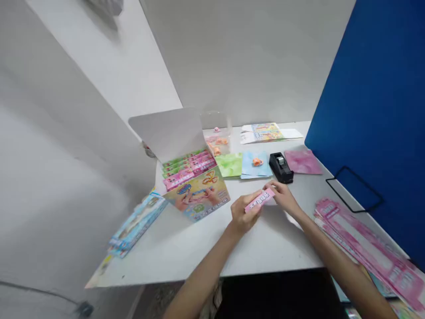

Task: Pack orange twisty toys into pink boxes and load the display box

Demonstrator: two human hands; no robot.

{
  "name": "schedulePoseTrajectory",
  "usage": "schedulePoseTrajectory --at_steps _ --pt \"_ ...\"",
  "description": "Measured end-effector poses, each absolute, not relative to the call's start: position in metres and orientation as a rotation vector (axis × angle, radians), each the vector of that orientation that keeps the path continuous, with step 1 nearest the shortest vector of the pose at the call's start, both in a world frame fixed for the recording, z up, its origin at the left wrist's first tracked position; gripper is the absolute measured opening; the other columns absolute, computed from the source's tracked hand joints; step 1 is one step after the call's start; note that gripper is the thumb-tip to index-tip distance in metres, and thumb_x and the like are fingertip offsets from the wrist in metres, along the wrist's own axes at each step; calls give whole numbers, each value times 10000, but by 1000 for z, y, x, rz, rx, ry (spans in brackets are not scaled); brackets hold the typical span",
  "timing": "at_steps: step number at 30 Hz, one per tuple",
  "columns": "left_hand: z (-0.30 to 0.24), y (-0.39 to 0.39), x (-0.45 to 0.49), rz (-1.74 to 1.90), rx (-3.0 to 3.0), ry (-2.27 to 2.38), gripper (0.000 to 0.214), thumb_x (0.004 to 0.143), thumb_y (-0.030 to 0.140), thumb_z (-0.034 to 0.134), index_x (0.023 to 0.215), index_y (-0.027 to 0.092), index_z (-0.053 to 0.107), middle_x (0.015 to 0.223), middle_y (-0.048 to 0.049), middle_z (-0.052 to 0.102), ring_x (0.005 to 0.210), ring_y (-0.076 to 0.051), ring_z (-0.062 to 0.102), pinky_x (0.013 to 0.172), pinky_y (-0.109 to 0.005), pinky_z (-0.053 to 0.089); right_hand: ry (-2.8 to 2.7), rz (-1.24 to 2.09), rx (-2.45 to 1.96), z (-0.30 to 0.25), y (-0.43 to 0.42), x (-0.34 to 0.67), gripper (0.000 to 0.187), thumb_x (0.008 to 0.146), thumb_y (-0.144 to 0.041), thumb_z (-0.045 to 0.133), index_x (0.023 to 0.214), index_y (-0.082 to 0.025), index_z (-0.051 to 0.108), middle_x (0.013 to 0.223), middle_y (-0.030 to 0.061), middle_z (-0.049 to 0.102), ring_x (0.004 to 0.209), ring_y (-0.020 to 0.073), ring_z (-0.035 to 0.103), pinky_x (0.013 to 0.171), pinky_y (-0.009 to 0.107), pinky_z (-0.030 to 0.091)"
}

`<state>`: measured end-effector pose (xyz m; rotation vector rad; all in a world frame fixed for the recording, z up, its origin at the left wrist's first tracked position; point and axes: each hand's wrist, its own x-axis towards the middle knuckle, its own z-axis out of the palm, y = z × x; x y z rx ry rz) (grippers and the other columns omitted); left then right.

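Note:
My left hand point(243, 213) and my right hand point(283, 197) meet above the white table, both gripping a small pink printed card strip point(260, 200), one at each end. Just beyond them stands a black tape dispenser point(280, 167). To the left lies a colourful printed box panel point(199, 193) in front of an open white carton point(168, 135) filled with rows of pink and green packets point(187, 166). A stack of long pink printed strips point(368, 250) lies at the right, past my right forearm.
Green, blue and pink paper squares point(252, 164) lie in a row along the table, and printed sheets point(265, 133) lie behind them. A clear plastic container point(216, 139) holds small orange pieces. A blue box point(137, 223) sits at the left edge. A blue panel point(368, 102) rises at the right.

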<state>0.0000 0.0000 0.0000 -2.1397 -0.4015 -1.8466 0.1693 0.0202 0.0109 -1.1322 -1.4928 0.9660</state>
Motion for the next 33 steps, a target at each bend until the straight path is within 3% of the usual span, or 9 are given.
schedulePoseTrajectory --at_steps 5,15,18,22,27,29,31,33 --pt "4 -1 -1 -1793 -2132 -425 254 902 186 549 1152 227 540 1142 -118 688 989 -168 695 719 -257 574 -1509 1016 -1141 13 20 170 316 820 -488 548 722 -194 609 667 1 566 572 138 476 541 264 357" --pt "2 -3 5 -1696 -2302 -329 457 874 328 599 1280 159 476 981 -88 755 953 -192 718 776 -307 574 -1491 1126 -1136 6 24 172 441 783 -615 575 730 -184 653 756 36 663 745 205 603 721 324 460" --pt "2 -3 8 -1715 -2304 -361 509 852 360 607 1299 165 463 954 -79 755 889 -193 719 750 -299 558 -1424 1280 -1182 5 23 174 465 740 -633 635 843 -182 681 855 48 697 836 225 635 774 338 474" --pt "5 -6 10 -1639 -2415 -347 488 850 425 542 1266 174 499 912 -72 746 830 -202 694 760 -323 524 -1327 1516 -1213 10 19 174 414 713 -513 730 980 -201 684 956 51 718 889 217 648 773 328 503" --pt "9 -12 10 -1483 -2628 -278 550 904 593 360 1189 182 589 1008 -87 739 987 -231 654 934 -392 441 -1044 1447 -1066 20 20 179 486 711 -415 749 1147 -248 616 922 10 715 764 171 643 678 285 513" --pt "10 -13 10 -1457 -2649 -356 531 921 574 361 1212 190 583 1096 -96 719 1099 -240 617 995 -399 405 -975 1322 -951 22 24 184 534 701 -417 760 1183 -270 580 905 -7 704 702 146 620 630 262 494" --pt "8 -11 11 -1482 -2617 -485 436 931 461 446 1278 212 530 1177 -96 684 1173 -230 579 1015 -387 400 -987 1188 -862 23 28 190 524 698 -423 771 1162 -277 574 903 -9 694 651 125 586 580 240 462" --pt "4 -8 14 -1585 -2544 -654 483 910 333 549 1366 235 425 1264 -107 626 1224 -220 544 1014 -382 415 -1037 1089 -812 23 29 194 485 697 -435 779 1108 -267 585 911 3 689 621 114 553 541 232 433"
